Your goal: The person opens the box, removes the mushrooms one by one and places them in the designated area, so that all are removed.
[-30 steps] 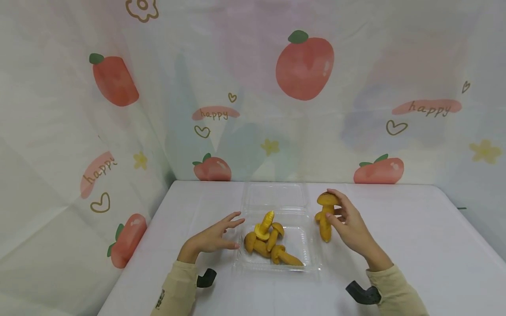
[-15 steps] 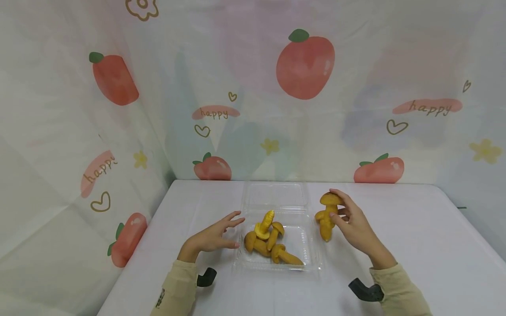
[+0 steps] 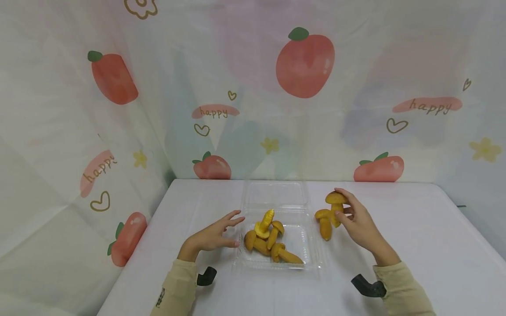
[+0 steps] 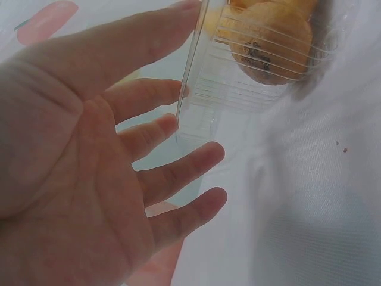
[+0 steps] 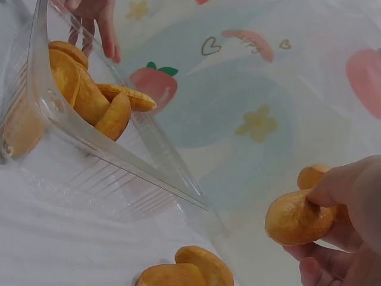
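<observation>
My right hand (image 3: 360, 228) pinches a yellow-brown mushroom (image 3: 336, 199) between thumb and fingers, cap upward, to the right of a clear plastic box (image 3: 294, 235). Its stem end points down toward the table. A second mushroom (image 3: 325, 226) lies on the table between the box and that hand; part of it shows low in the right wrist view. Several mushrooms (image 3: 290, 256) lie in the box, mostly toward its left and front. At the box's left side is my left hand (image 3: 211, 237), fingers spread and relaxed, its fingertips (image 4: 169, 122) right at the rim, nothing gripped.
The box's clear lid (image 3: 274, 195) is folded back behind it, flat on the white table (image 3: 415, 228). A patterned fabric backdrop (image 3: 253, 145) rises at the table's back edge and along its left. Dark wrist mounts (image 3: 367, 287) hang below both sleeves.
My right hand has moved a little to the right with its mushroom, which now shows more apart from the mushroom lying beside it. My left hand has stayed in place.
</observation>
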### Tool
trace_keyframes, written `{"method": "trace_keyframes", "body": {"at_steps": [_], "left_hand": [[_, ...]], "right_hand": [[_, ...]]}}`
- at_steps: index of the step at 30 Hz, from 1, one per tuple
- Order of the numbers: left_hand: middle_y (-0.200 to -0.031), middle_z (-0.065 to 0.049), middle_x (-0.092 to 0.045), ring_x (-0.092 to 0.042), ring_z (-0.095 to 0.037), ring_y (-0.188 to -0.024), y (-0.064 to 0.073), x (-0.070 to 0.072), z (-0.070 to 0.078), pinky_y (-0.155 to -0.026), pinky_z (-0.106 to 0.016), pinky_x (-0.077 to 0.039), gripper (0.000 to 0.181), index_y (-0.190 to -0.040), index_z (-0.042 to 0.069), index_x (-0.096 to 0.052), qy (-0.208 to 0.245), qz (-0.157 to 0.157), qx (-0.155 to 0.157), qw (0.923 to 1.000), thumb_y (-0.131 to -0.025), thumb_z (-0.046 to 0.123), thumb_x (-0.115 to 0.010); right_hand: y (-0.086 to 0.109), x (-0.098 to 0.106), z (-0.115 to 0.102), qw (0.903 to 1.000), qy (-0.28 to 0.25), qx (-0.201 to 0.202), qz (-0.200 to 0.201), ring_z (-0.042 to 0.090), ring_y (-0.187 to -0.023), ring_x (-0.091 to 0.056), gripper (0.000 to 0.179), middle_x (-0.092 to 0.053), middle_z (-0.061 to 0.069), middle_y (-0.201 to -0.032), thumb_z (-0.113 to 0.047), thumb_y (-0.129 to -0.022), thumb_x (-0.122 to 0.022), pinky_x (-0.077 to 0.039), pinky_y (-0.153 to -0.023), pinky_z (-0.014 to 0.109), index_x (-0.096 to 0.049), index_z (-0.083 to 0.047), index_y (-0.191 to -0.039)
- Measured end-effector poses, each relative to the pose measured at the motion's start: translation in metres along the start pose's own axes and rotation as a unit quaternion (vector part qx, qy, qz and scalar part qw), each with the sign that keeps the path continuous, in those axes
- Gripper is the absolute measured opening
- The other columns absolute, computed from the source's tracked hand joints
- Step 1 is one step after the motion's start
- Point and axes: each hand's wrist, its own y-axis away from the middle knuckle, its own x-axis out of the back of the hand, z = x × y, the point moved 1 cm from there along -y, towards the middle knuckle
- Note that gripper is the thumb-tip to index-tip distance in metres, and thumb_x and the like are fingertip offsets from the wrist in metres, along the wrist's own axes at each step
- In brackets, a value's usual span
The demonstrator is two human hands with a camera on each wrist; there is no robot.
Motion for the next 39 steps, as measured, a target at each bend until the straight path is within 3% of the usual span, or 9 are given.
{"method": "trace_keyframes", "body": {"at_steps": [7,18,31,39], "left_hand": [[-0.171,-0.015,-0.009,-0.020,-0.044,-0.154,0.000,0.000,0.001,-0.118,-0.067,-0.030,0.075,-0.158,0.007,-0.033,-0.001,0.000,0.001,1.0000,-0.095,0.016,-0.071],[-0.171,-0.017,-0.009,-0.021,-0.045,-0.154,-0.002,0.001,-0.001,-0.118,-0.068,-0.030,0.076,-0.158,0.005,-0.033,-0.003,0.000,-0.006,1.0000,-0.094,0.014,-0.072],[-0.171,-0.017,-0.009,-0.021,-0.046,-0.153,-0.002,0.000,-0.002,-0.117,-0.067,-0.031,0.076,-0.158,0.006,-0.033,-0.008,0.002,-0.006,0.9999,-0.094,0.016,-0.072],[-0.171,-0.017,-0.010,-0.023,-0.046,-0.153,-0.001,0.000,-0.002,-0.117,-0.067,-0.031,0.076,-0.158,0.005,-0.033,-0.009,0.001,-0.007,0.9999,-0.094,0.016,-0.072]], "right_hand": [[0.000,0.005,0.009,0.9996,0.025,-0.013,-0.001,0.014,-0.089,-0.061,0.061,-0.057,0.025,-0.130,0.001,-0.097,-0.061,-0.053,-0.068,0.017,-0.037,-0.004,-0.153],[0.002,0.011,0.017,0.9988,0.039,-0.029,-0.009,0.036,-0.094,-0.063,0.060,-0.055,0.030,-0.129,0.004,-0.097,-0.056,-0.051,-0.066,0.017,-0.035,-0.001,-0.153],[0.004,0.013,0.030,0.9902,0.075,-0.098,-0.065,0.036,-0.098,-0.061,0.059,-0.050,0.030,-0.135,-0.002,-0.100,-0.057,-0.050,-0.069,0.019,-0.031,-0.002,-0.153],[0.005,0.011,0.042,0.9899,0.079,-0.095,-0.070,0.039,-0.111,-0.058,0.059,-0.053,0.029,-0.136,0.001,-0.095,-0.058,-0.049,-0.078,0.017,-0.035,0.003,-0.150]]}}
